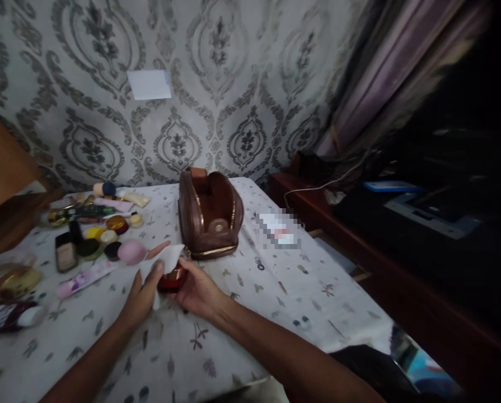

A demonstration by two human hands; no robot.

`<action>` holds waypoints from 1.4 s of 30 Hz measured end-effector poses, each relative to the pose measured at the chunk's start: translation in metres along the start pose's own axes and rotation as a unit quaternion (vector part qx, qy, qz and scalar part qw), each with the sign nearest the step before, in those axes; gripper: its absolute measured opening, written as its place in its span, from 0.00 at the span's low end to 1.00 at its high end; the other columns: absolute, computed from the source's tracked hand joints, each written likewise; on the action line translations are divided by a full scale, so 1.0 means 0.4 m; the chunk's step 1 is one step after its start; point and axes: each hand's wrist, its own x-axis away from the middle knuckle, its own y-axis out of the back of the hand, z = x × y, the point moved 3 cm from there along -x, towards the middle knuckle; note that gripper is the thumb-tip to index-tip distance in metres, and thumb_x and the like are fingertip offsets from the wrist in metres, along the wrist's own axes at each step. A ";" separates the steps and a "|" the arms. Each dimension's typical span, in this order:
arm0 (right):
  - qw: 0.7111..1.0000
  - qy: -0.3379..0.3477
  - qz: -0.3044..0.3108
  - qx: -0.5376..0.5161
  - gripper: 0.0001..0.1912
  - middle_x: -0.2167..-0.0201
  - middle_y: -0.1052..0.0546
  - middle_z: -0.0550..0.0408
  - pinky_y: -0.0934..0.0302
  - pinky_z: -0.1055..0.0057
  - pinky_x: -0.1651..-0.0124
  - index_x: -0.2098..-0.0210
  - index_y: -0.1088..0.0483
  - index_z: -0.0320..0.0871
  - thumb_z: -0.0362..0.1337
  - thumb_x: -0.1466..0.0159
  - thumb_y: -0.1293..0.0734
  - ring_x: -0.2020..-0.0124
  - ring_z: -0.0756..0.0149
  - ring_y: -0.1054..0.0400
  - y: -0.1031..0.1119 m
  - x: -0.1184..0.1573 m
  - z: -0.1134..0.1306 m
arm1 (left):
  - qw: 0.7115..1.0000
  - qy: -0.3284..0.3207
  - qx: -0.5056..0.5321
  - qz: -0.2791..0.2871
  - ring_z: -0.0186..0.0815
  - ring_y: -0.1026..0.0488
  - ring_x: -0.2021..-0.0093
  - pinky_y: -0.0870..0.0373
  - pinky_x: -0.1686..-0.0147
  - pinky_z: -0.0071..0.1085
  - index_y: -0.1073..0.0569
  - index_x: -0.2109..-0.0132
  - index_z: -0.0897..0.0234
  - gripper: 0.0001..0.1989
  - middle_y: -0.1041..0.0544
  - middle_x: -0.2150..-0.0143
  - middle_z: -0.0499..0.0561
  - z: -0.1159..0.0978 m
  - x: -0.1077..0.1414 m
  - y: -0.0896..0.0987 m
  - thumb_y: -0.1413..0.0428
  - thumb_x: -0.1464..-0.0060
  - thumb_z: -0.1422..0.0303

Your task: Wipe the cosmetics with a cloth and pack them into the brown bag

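Near the middle of the white patterned tablecloth, my right hand (pixel 200 291) grips a dark red jar (pixel 172 280) from its right side. My left hand (pixel 144 291) holds a white cloth or tissue (pixel 169 258) against the jar's upper left side, its fingers partly hidden behind it. Just beyond my hands stands a brown bag (pixel 210 246) with its zip open and its inside showing. A pink rounded item (pixel 131 252) lies left of my left hand, near a pink and white tube (pixel 84 279).
Bottles, jars and tubes crowd the left side, among them a foundation bottle (pixel 66 253) and a dark bottle with a white cap (pixel 10 316). A blurred pale packet (pixel 279 228) lies right of the bag. Dark red furniture (pixel 384 280) borders the table's right side.
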 end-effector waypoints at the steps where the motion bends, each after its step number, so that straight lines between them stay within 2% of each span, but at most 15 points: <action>1: 1.000 0.004 0.001 0.005 0.20 0.68 0.20 0.57 0.37 0.74 0.68 0.60 0.27 0.41 0.43 0.48 0.23 0.67 0.67 0.27 0.001 -0.002 -0.001 | 1.000 -0.002 0.008 -0.004 0.48 0.29 0.42 0.34 0.41 0.38 0.24 0.49 0.62 0.26 0.21 0.48 0.55 0.007 -0.006 0.002 0.39 0.49 0.51; 4: 1.000 0.013 -0.004 0.010 0.21 0.66 0.19 0.57 0.35 0.73 0.66 0.59 0.26 0.42 0.43 0.48 0.22 0.66 0.67 0.27 0.005 -0.010 -0.003 | 0.998 -0.022 0.054 -0.025 0.47 0.28 0.43 0.34 0.42 0.37 0.25 0.47 0.64 0.27 0.22 0.47 0.55 0.027 -0.021 0.016 0.40 0.49 0.51; 9: 0.998 0.021 -0.051 0.008 0.19 0.65 0.19 0.53 0.34 0.73 0.67 0.61 0.25 0.40 0.45 0.47 0.22 0.65 0.66 0.26 0.013 -0.017 -0.001 | 0.992 -0.047 0.106 -0.039 0.42 0.25 0.48 0.30 0.48 0.31 0.25 0.52 0.62 0.21 0.21 0.51 0.51 0.022 -0.028 0.026 0.35 0.52 0.59; 13: 0.999 0.003 -0.050 0.005 0.21 0.63 0.18 0.51 0.34 0.72 0.65 0.60 0.24 0.40 0.45 0.47 0.22 0.63 0.65 0.26 0.010 -0.012 -0.003 | 0.984 0.002 0.171 -0.043 0.41 0.22 0.56 0.27 0.56 0.31 0.26 0.51 0.62 0.23 0.19 0.57 0.50 0.016 -0.027 0.018 0.35 0.53 0.58; 16: 0.999 0.004 -0.042 0.014 0.19 0.66 0.19 0.52 0.35 0.71 0.66 0.61 0.24 0.40 0.45 0.47 0.22 0.65 0.65 0.27 0.012 -0.010 -0.005 | 0.976 0.052 0.205 -0.043 0.44 0.21 0.58 0.25 0.58 0.35 0.26 0.51 0.64 0.27 0.18 0.62 0.51 0.024 -0.032 0.011 0.34 0.55 0.54; 19: 0.999 0.008 -0.040 0.011 0.16 0.66 0.19 0.54 0.36 0.71 0.67 0.63 0.24 0.42 0.43 0.47 0.22 0.65 0.65 0.27 0.016 -0.011 -0.007 | 0.971 0.073 0.227 -0.021 0.47 0.21 0.57 0.25 0.57 0.37 0.25 0.53 0.67 0.30 0.18 0.63 0.53 0.026 -0.037 0.006 0.32 0.60 0.54; 21: 0.999 0.009 -0.039 0.002 0.15 0.66 0.19 0.55 0.36 0.71 0.67 0.64 0.24 0.42 0.42 0.47 0.22 0.66 0.65 0.28 0.018 -0.013 -0.006 | 0.971 0.068 0.231 -0.011 0.47 0.21 0.55 0.25 0.55 0.37 0.25 0.53 0.67 0.30 0.18 0.62 0.54 0.024 -0.038 0.004 0.31 0.62 0.54; 24: 0.999 0.009 -0.038 -0.003 0.16 0.66 0.19 0.54 0.35 0.71 0.67 0.63 0.24 0.42 0.42 0.47 0.22 0.65 0.65 0.27 0.018 -0.014 -0.003 | 0.974 0.049 0.220 -0.030 0.46 0.22 0.54 0.26 0.55 0.36 0.24 0.54 0.66 0.27 0.17 0.61 0.53 0.019 -0.037 0.011 0.32 0.60 0.57; 28: 1.000 -0.005 -0.026 0.006 0.17 0.63 0.18 0.51 0.33 0.70 0.63 0.61 0.25 0.41 0.44 0.44 0.24 0.62 0.64 0.26 0.016 -0.013 -0.004 | 0.974 0.012 0.224 -0.032 0.42 0.21 0.58 0.25 0.60 0.31 0.24 0.55 0.65 0.22 0.18 0.59 0.52 0.006 -0.039 0.020 0.33 0.58 0.63; 31: 1.000 -0.023 -0.015 0.003 0.16 0.62 0.19 0.51 0.31 0.69 0.60 0.59 0.25 0.41 0.42 0.42 0.25 0.61 0.65 0.26 0.016 -0.013 -0.010 | 0.970 0.013 0.242 -0.034 0.39 0.20 0.61 0.26 0.64 0.29 0.25 0.52 0.64 0.23 0.18 0.60 0.50 0.001 -0.045 0.024 0.34 0.58 0.65; 34: 0.999 -0.035 -0.012 -0.014 0.16 0.60 0.19 0.51 0.30 0.66 0.57 0.57 0.26 0.41 0.40 0.42 0.25 0.60 0.65 0.26 0.017 -0.015 -0.016 | 0.970 0.029 0.238 -0.045 0.39 0.21 0.60 0.26 0.62 0.30 0.26 0.49 0.63 0.25 0.19 0.59 0.50 0.006 -0.048 0.022 0.34 0.57 0.65; 38: 0.998 -0.035 -0.017 -0.038 0.12 0.62 0.19 0.51 0.29 0.64 0.58 0.59 0.27 0.41 0.39 0.40 0.26 0.61 0.64 0.26 0.023 -0.020 -0.016 | 0.976 0.055 0.208 -0.043 0.45 0.22 0.58 0.26 0.56 0.37 0.25 0.51 0.66 0.26 0.19 0.61 0.52 0.025 -0.042 0.019 0.35 0.57 0.60; 40: 0.998 -0.016 -0.031 -0.052 0.09 0.63 0.19 0.53 0.29 0.66 0.58 0.61 0.26 0.41 0.38 0.39 0.27 0.62 0.65 0.26 0.026 -0.024 -0.009 | 0.986 0.034 0.163 -0.014 0.46 0.23 0.54 0.29 0.51 0.38 0.25 0.51 0.65 0.23 0.19 0.59 0.53 0.026 -0.035 0.019 0.35 0.54 0.60; 42: 0.997 -0.002 -0.048 -0.065 0.07 0.65 0.19 0.54 0.29 0.68 0.58 0.63 0.26 0.41 0.35 0.40 0.26 0.64 0.66 0.25 0.025 -0.026 -0.002 | 0.994 -0.014 0.110 0.024 0.45 0.26 0.48 0.32 0.47 0.35 0.24 0.51 0.64 0.21 0.21 0.53 0.54 0.019 -0.031 0.019 0.36 0.51 0.61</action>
